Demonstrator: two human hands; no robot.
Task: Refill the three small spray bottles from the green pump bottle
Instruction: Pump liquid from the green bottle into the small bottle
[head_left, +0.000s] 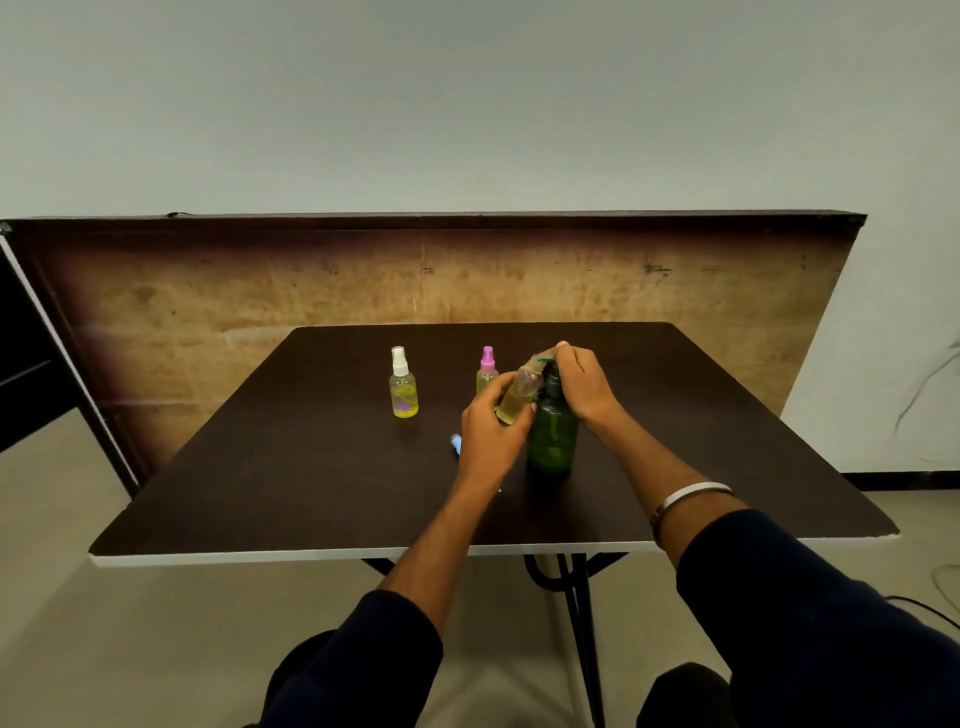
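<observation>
A: What were the hands doing?

B: The left hand (491, 431) gripped an uncapped small clear spray bottle (519, 391), part-filled with yellowish liquid, fingers and thumb curled round its body. It was tilted, its open neck raised toward the pump spout. The right hand (579, 382) lay over the head of the dark green translucent plastic pump bottle (553, 431), fingers bent down over the pump top; how firmly it pressed could not be told.

A: And where did the green bottle stand?

B: Upright on the dark brown square table (291, 467), right of centre, touching or just beside the tilted bottle.

A: The other bottles?

B: A small clear spray bottle with a pink cap (487, 370) stood upright just behind the left hand. A small clear spray bottle with a white cap (403, 384) and yellow liquid stood upright further left, well apart from the hands. A small light-blue cap (455, 443) lay on the table beside the left wrist.

A: Anything else?

B: A pale metal bangle (693, 498) circled the right forearm above a dark sleeve (810, 613). A worn wooden board (260, 291) stood behind the table, against a pale wall.
</observation>
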